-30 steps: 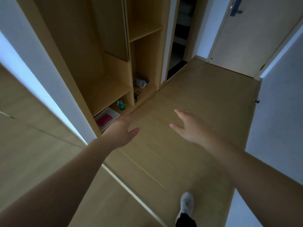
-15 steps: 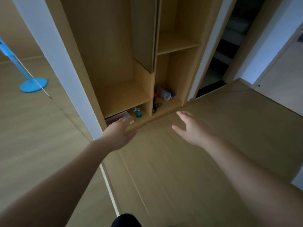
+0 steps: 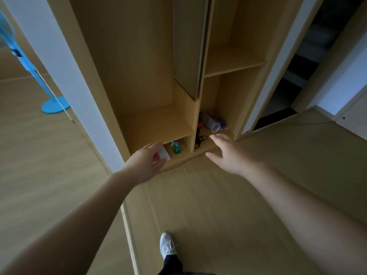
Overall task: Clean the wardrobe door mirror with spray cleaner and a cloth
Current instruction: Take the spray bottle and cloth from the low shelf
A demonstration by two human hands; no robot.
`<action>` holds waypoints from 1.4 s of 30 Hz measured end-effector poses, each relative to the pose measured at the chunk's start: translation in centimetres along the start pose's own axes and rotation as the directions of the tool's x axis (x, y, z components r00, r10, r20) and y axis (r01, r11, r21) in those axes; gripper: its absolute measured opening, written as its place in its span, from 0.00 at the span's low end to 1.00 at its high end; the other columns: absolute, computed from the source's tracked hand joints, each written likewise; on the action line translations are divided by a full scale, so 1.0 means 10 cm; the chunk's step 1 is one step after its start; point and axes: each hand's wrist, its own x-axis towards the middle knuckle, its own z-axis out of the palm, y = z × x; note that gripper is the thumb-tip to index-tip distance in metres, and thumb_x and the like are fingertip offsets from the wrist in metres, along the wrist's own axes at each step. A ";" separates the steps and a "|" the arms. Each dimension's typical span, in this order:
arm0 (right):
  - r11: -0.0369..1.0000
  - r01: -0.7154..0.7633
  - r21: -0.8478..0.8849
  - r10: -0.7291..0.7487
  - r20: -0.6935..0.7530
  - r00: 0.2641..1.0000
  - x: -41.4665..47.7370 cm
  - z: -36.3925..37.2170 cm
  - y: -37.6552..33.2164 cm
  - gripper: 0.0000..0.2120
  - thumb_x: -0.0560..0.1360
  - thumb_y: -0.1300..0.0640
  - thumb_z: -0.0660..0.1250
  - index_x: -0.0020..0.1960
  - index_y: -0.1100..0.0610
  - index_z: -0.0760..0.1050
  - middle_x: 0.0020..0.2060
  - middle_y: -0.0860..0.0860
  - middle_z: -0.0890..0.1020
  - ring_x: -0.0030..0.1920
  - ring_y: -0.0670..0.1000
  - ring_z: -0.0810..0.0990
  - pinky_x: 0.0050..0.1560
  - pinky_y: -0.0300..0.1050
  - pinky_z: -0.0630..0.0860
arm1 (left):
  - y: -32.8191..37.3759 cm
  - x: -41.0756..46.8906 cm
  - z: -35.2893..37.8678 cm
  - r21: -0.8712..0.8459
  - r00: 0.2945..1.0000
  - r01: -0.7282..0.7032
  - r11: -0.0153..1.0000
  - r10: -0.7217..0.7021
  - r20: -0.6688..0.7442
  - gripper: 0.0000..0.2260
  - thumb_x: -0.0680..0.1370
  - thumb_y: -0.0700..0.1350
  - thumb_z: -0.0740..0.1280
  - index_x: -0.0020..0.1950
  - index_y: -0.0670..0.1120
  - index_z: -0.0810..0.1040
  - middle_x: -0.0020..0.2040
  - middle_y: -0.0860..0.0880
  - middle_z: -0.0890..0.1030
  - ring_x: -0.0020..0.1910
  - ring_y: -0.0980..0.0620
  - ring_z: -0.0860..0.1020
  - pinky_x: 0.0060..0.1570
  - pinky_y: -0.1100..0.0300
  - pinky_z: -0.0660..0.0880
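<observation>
A small green spray bottle [image 3: 176,148] stands in the wardrobe's lowest left compartment. Beside it lies a white tray [image 3: 165,152] holding a pink cloth [image 3: 156,157], both partly hidden behind my left hand [image 3: 144,165]. That hand is open and reaches toward the tray; I cannot tell whether it touches. My right hand [image 3: 230,155] is open, palm down, in front of the bottom right compartment. The door mirror [image 3: 39,155] fills the left side and reflects the floor.
A crumpled bundle [image 3: 210,122] and a black cable [image 3: 200,138] lie in the bottom right compartment. A blue fan stand [image 3: 53,105] shows in the mirror. A dark doorway [image 3: 294,86] opens at the right. My white shoe [image 3: 167,245] is on the wooden floor.
I have come closer to the wardrobe. Both hands have advanced toward its bottom compartments, and my left hand now covers part of the tray.
</observation>
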 end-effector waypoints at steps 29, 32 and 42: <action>0.931 0.340 -0.132 -0.326 0.114 0.938 3.82 -0.50 0.03 0.33 0.78 0.38 0.58 0.78 0.48 0.52 0.78 0.49 0.55 0.74 0.53 0.64 0.67 0.51 0.69 | -0.80 2.69 -0.43 0.039 0.942 0.323 0.946 -0.317 -0.105 0.28 0.79 0.54 0.61 0.77 0.51 0.56 0.76 0.49 0.62 0.71 0.46 0.66 0.66 0.49 0.69; 0.906 0.406 -0.118 -0.390 0.138 0.910 4.21 -0.58 0.15 0.33 0.78 0.38 0.58 0.78 0.48 0.52 0.78 0.49 0.55 0.72 0.53 0.67 0.65 0.52 0.71 | -0.73 2.97 -0.40 0.042 0.926 0.365 0.930 -0.358 -0.121 0.28 0.79 0.54 0.61 0.77 0.52 0.55 0.76 0.50 0.60 0.72 0.45 0.64 0.68 0.50 0.66; 0.864 0.497 -0.073 -0.476 0.198 0.857 4.97 -0.52 0.25 0.33 0.79 0.39 0.58 0.78 0.49 0.52 0.78 0.50 0.53 0.73 0.54 0.66 0.64 0.50 0.71 | -0.79 3.57 -0.38 0.102 0.882 0.456 0.884 -0.434 -0.185 0.29 0.79 0.51 0.62 0.77 0.49 0.55 0.76 0.47 0.60 0.74 0.45 0.61 0.71 0.51 0.60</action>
